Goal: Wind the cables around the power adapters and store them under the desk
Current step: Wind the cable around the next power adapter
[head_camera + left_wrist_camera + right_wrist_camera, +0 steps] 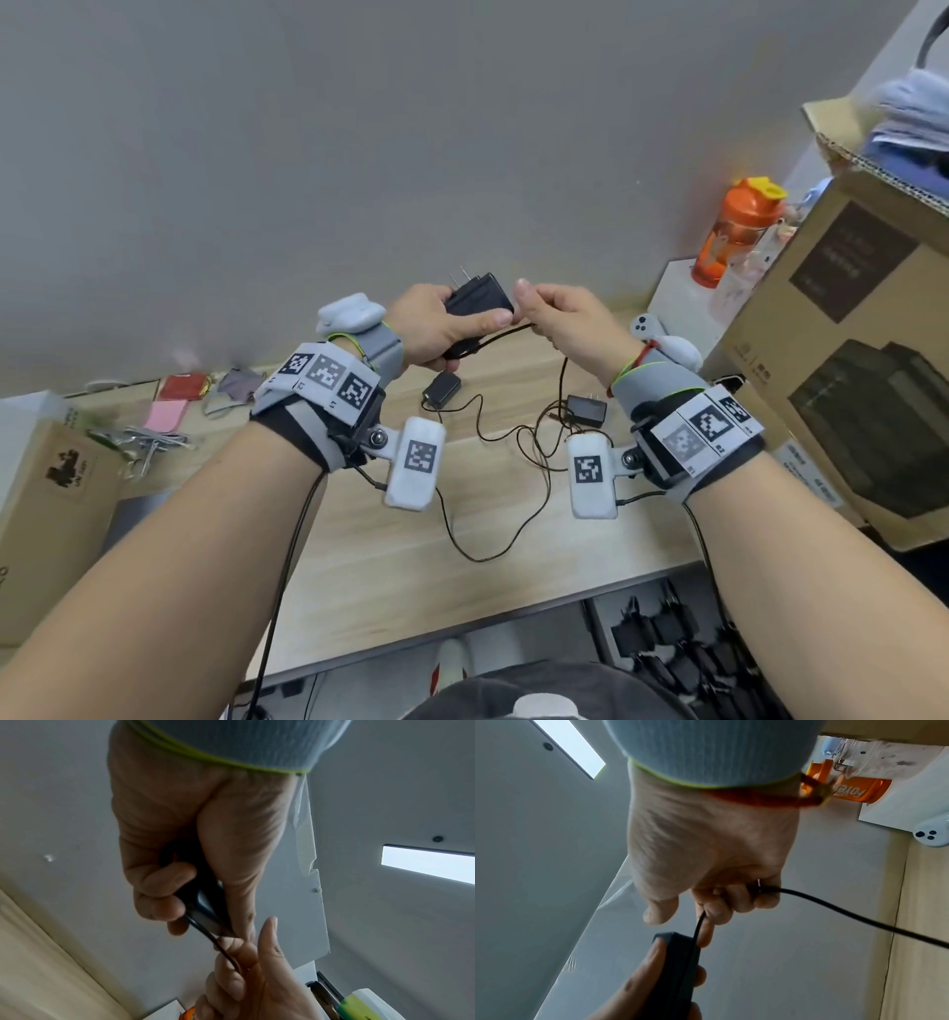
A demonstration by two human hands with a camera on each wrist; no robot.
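Head view: above the desk (359, 555), the left hand (436, 329) gripped a matte black adapter (477, 298), prongs pointing up and away; the right hand (565, 318), just beside it, pinched its thin cable (506, 333). 2 more adapters (440, 389) lay below. Wrist views: the cable (847, 912) trailed from the right hand's curled fingers (734, 898) toward the desk.

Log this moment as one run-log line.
left hand: grips power adapter | right hand: pinches its cable beside adapter | two more adapters on desk, cables loose | stage: winding, not stored
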